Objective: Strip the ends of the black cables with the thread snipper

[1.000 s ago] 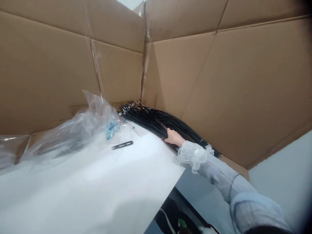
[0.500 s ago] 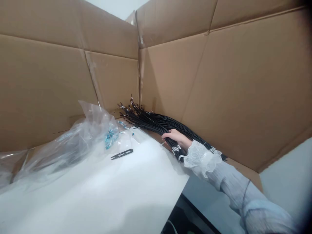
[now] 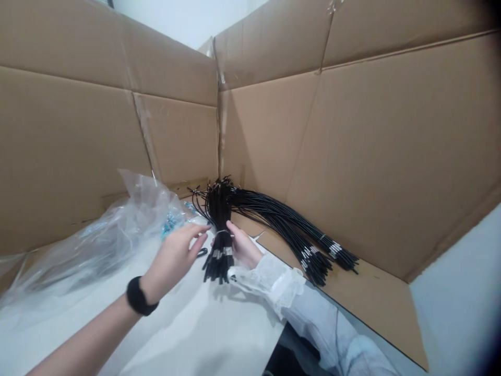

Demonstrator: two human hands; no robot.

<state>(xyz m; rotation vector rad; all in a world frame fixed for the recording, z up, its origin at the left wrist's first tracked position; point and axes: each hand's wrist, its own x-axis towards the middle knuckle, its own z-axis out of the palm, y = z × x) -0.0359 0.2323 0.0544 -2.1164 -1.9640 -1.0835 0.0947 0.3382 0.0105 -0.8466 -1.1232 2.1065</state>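
My right hand (image 3: 242,248) grips a tied bundle of black cables (image 3: 219,230) and holds it over the white sheet (image 3: 203,334). My left hand (image 3: 176,256), with a black band on the wrist, reaches toward the bundle with its fingers stretched out, the fingertips close to the cables. A larger pile of black cables (image 3: 289,227) lies along the right cardboard wall. The small black snips (image 3: 202,253) are mostly hidden behind my left hand.
Tall cardboard walls (image 3: 352,146) enclose the back and right. A crumpled clear plastic bag (image 3: 117,230) with small blue parts (image 3: 169,225) lies at the left on the sheet. The sheet's right edge drops off to a dark gap (image 3: 285,355).
My right hand pulled one bundle out of the cable pile and brought it left over the white sheet. My left hand came into view and reached toward it.
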